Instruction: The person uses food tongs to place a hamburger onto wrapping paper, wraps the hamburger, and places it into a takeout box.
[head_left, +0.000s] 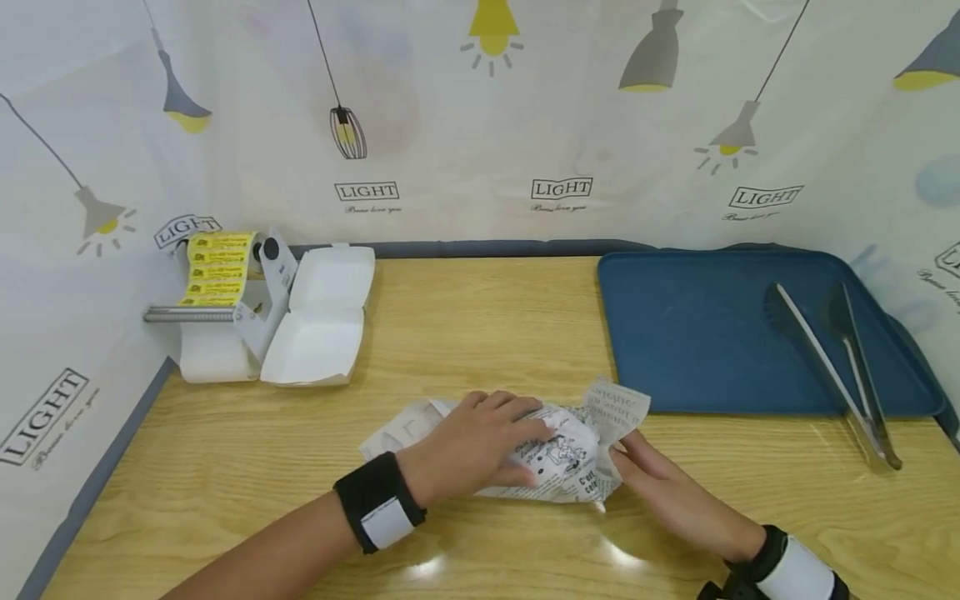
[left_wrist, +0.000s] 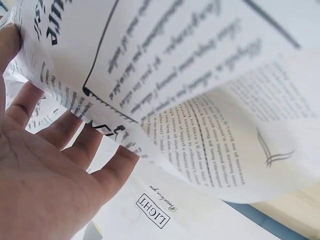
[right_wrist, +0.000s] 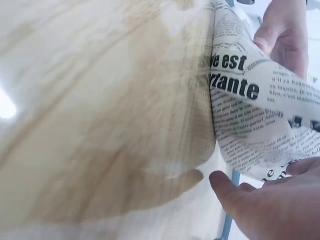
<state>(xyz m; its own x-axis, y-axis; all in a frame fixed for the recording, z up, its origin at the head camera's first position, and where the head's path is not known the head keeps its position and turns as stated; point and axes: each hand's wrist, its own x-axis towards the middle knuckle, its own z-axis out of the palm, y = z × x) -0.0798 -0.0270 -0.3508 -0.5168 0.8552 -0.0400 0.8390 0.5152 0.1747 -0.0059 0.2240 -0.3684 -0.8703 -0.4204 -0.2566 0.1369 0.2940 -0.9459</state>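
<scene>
A paper-wrapped bundle (head_left: 558, 446) in newsprint-patterned wrapping paper lies on the wooden table; its contents are hidden. My left hand (head_left: 472, 446) holds it from above, thumb on the near side and fingers across the top. In the left wrist view, the fingers (left_wrist: 70, 137) bend against the printed paper (left_wrist: 200, 135), whose loose end stands up. At the bundle's right end, my right hand (head_left: 660, 483) touches the upright paper flap (head_left: 618, 408), its fingers fairly straight and partly behind the paper. The right wrist view shows this hand (right_wrist: 275, 200) below the folded end of the paper (right_wrist: 250, 120).
An open white takeaway box (head_left: 318, 317) stands at the back left beside a label dispenser (head_left: 225, 300) with a roll of yellow stickers. At the back right is a blue tray (head_left: 690, 333) with metal tongs (head_left: 832, 367) reaching over its front edge. A lamp-printed sheet (head_left: 465, 125) backs the wooden table (head_left: 480, 325).
</scene>
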